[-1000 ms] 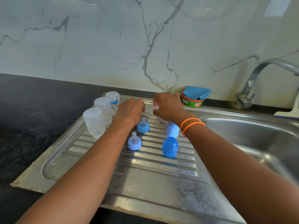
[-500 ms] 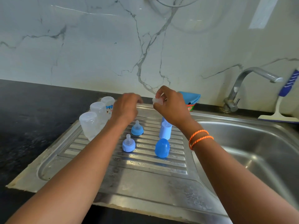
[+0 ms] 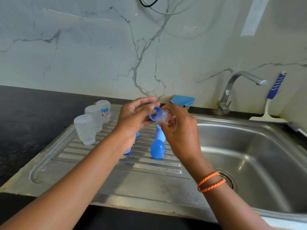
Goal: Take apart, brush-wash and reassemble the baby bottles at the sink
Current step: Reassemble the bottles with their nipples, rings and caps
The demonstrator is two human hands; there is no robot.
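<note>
My left hand (image 3: 132, 118) grips a blue screw ring (image 3: 155, 112) above the steel draining board (image 3: 103, 178). My right hand (image 3: 179, 130) pinches a clear silicone teat (image 3: 162, 118) against that ring. Three clear bottle bodies (image 3: 85, 129) stand upside down in a row at the board's left. A blue cap (image 3: 157, 149) lies on the ridges, and another blue cap (image 3: 159, 132) stands just behind it, partly hidden by my right hand. Two blue ring-and-teat pieces (image 3: 127, 151) are mostly hidden under my left wrist.
The sink bowl (image 3: 265, 163) lies to the right, with the tap (image 3: 232, 90) at its back. A blue-handled brush (image 3: 272, 103) leans on the wall at far right. A small tub with a blue cloth (image 3: 182, 102) sits behind my hands. Black counter (image 3: 25, 122) runs left.
Both hands lifted off the board and came together; the left now holds a blue ring and the right brings the clear teat to it. The camera view tilted up.
</note>
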